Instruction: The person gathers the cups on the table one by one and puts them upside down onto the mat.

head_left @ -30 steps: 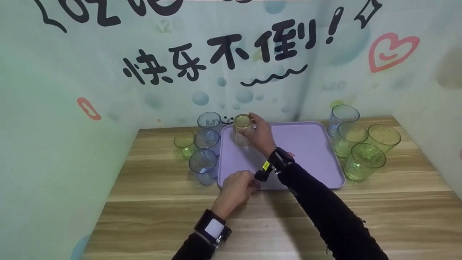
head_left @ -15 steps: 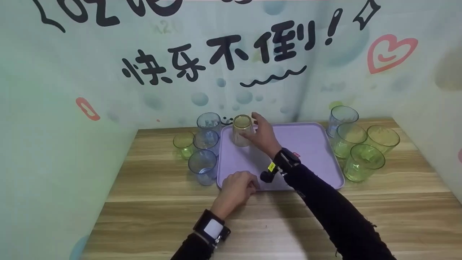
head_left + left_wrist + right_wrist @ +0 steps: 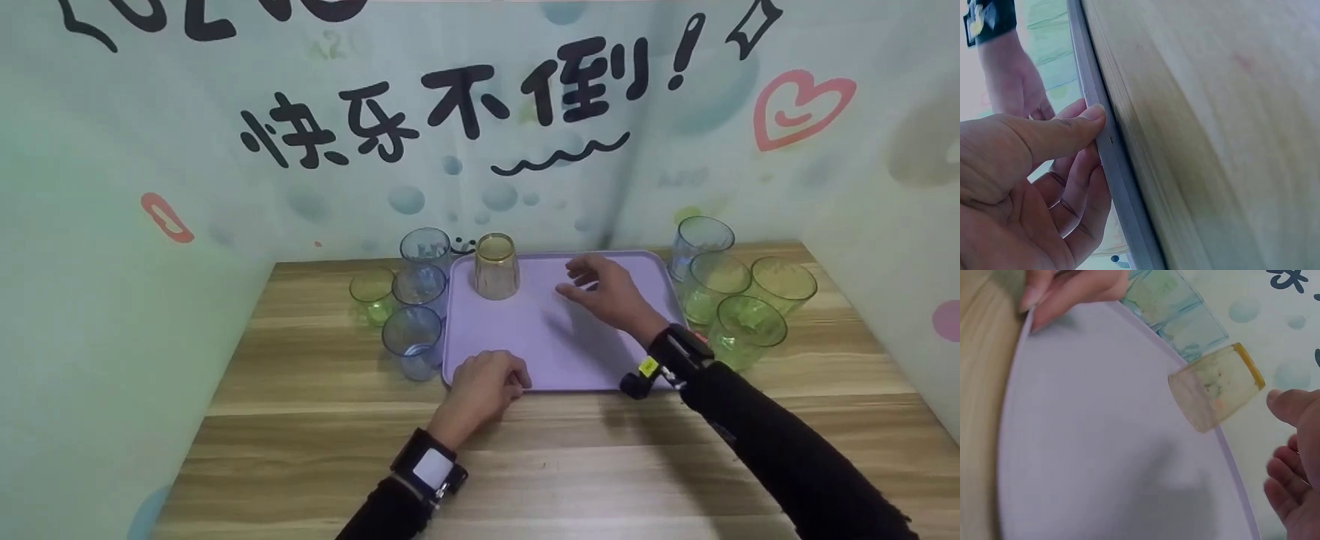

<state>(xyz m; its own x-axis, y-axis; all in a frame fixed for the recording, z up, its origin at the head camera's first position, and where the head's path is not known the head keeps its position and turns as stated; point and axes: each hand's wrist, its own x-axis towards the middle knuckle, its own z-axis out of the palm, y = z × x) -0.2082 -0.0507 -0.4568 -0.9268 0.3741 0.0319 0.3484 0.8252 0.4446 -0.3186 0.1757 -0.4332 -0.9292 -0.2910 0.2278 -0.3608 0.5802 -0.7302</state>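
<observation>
A purple tray (image 3: 495, 337) lies on the wooden table. On its back left part stands an amber glass (image 3: 496, 266), upside down, in the head view; the right wrist view also has this glass (image 3: 1216, 388). My left hand (image 3: 486, 384) pinches the tray's front rim near its left corner. In the left wrist view the thumb (image 3: 1081, 129) presses on the rim (image 3: 1109, 146), fingers bent beneath. My right hand (image 3: 611, 296) hovers over the right half of the tray, fingers loosely bent and holding nothing, apart from the amber glass.
Left of the tray stand several upright glasses, blue ones (image 3: 412, 341) and a green one (image 3: 373, 296). To the right are a blue glass (image 3: 703, 244) and several green glasses (image 3: 748, 330). A printed cloth (image 3: 555, 202) hangs behind the table (image 3: 322, 420).
My right hand has let go of the amber glass and moved right, away from it. The glass stays on the tray. My left hand keeps its place at the front rim.
</observation>
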